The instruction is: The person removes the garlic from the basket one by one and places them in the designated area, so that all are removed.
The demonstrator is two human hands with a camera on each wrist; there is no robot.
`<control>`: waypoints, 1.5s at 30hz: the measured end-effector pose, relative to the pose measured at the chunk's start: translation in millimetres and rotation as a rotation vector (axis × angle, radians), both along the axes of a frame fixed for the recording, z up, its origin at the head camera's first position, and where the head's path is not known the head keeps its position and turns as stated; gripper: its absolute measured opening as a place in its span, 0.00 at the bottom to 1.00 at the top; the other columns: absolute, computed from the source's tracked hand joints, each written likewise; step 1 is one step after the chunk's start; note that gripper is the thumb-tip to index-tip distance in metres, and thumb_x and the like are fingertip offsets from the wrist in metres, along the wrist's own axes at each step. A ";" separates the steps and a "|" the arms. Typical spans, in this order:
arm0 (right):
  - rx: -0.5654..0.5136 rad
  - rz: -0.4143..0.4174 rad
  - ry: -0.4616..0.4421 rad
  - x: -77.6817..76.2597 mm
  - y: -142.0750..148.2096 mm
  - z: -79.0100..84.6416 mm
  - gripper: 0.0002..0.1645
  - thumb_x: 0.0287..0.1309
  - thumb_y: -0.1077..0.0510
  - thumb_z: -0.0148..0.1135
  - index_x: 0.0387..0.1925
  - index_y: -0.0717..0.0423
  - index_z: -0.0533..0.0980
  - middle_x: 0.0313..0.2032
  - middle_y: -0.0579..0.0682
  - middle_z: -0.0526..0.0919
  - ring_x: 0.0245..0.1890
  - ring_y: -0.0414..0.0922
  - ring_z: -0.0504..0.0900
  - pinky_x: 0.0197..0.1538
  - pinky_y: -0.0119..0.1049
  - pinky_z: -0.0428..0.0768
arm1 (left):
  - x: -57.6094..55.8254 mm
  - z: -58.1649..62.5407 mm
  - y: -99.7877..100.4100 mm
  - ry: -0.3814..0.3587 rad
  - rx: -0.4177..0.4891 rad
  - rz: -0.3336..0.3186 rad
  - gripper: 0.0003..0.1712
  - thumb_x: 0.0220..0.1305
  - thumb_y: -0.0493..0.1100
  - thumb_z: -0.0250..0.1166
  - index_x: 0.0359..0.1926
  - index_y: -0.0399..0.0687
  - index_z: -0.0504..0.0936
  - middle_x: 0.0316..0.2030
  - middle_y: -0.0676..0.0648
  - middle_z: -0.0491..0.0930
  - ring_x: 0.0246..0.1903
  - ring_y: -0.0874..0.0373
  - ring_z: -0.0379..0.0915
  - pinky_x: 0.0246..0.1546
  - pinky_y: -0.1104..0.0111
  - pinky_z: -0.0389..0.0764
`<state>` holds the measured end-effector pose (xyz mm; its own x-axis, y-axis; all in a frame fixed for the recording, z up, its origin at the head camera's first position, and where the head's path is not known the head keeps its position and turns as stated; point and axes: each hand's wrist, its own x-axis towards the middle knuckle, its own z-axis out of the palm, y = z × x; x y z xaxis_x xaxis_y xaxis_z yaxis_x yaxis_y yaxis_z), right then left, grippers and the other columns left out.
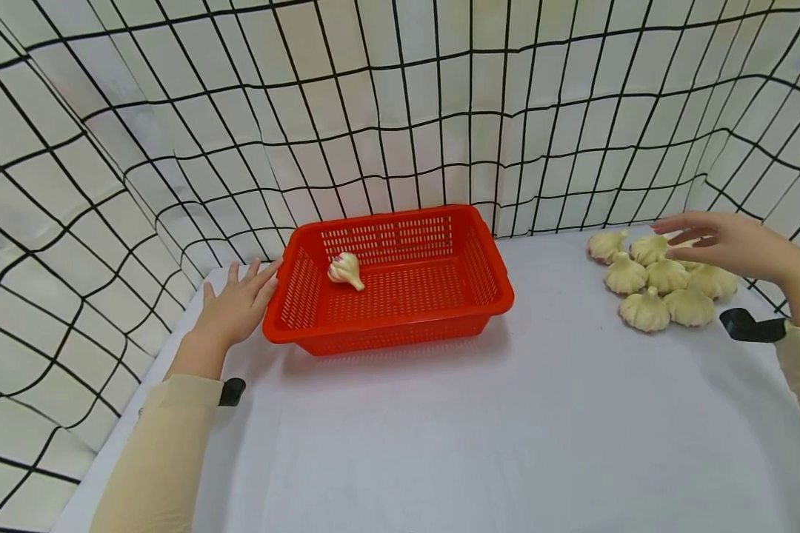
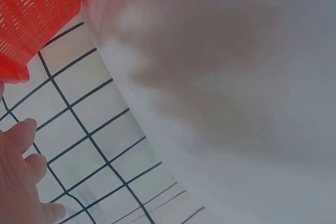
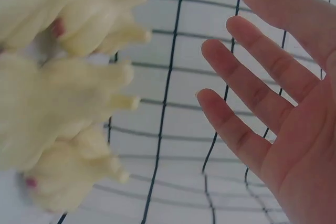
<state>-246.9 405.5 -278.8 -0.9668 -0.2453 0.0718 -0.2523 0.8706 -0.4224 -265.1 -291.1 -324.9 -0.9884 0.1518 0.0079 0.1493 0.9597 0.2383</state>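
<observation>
My left hand [image 1: 238, 302] has its fingers spread, fingertips right at the left rim of a red plastic basket [image 1: 400, 326]. One garlic bulb [image 1: 345, 271] lies inside that basket, toward the back left. Over at the right, my right hand [image 1: 723, 240] hovers above a cluster of garlic bulbs [image 1: 644, 309], its fingers loosely bent and holding nothing. In the right wrist view a gap shows between the fingers [image 3: 247, 103] and the pale garlic bulbs [image 3: 79, 98]. Part of the cluster is hidden behind the right hand in the head view.
A white cloth covers the table [image 1: 440, 437]. Black netting [image 1: 400, 111] over white sheeting rises along the back and both sides, close behind the basket and the garlic. Each wrist wears a black camera mount, the right one [image 1: 752, 326] beside the garlic.
</observation>
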 end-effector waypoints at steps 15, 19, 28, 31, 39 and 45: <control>-0.095 0.222 0.002 -39.3 -104.8 36.0 0.22 0.73 0.56 0.61 0.66 0.53 0.76 0.60 0.56 0.81 0.58 0.56 0.80 0.59 0.46 0.78 | 0.7 1.0 -1.4 -0.007 -0.014 0.012 0.39 0.79 0.68 0.29 0.83 0.59 0.47 0.80 0.35 0.40 0.77 0.30 0.21 0.65 0.26 0.24; -0.119 0.266 -0.008 -54.3 -131.1 38.0 0.21 0.72 0.59 0.62 0.64 0.56 0.77 0.59 0.58 0.81 0.57 0.58 0.80 0.61 0.60 0.76 | -1.2 2.6 0.5 -0.005 -0.024 0.012 0.39 0.79 0.68 0.29 0.83 0.60 0.46 0.80 0.35 0.40 0.77 0.30 0.22 0.65 0.26 0.24; -0.138 0.328 0.009 -78.9 -187.9 39.5 0.21 0.72 0.62 0.61 0.63 0.60 0.78 0.58 0.60 0.82 0.56 0.58 0.80 0.59 0.58 0.79 | 0.9 3.4 0.2 -0.007 -0.043 0.011 0.39 0.79 0.68 0.29 0.83 0.58 0.47 0.80 0.35 0.40 0.77 0.29 0.23 0.65 0.26 0.24; -0.147 0.348 0.006 -87.4 -205.6 38.5 0.20 0.72 0.62 0.60 0.63 0.61 0.77 0.58 0.62 0.81 0.58 0.60 0.79 0.60 0.59 0.78 | 3.1 3.8 -0.2 -0.010 -0.045 0.014 0.39 0.79 0.67 0.30 0.83 0.58 0.47 0.80 0.34 0.41 0.77 0.29 0.23 0.65 0.27 0.23; -0.113 0.364 -0.060 -110.5 -251.9 31.4 0.20 0.72 0.62 0.60 0.63 0.60 0.78 0.59 0.62 0.80 0.61 0.59 0.78 0.60 0.55 0.79 | 3.7 4.3 -2.1 -0.020 -0.055 0.012 0.39 0.79 0.68 0.27 0.83 0.59 0.45 0.80 0.35 0.40 0.77 0.30 0.21 0.65 0.27 0.22; -0.121 0.397 -0.101 -117.3 -283.0 31.6 0.21 0.72 0.62 0.61 0.63 0.59 0.77 0.59 0.60 0.81 0.63 0.58 0.76 0.65 0.53 0.75 | 3.9 4.9 0.2 -0.011 -0.059 0.019 0.39 0.79 0.67 0.29 0.83 0.59 0.46 0.80 0.36 0.41 0.77 0.31 0.22 0.65 0.28 0.21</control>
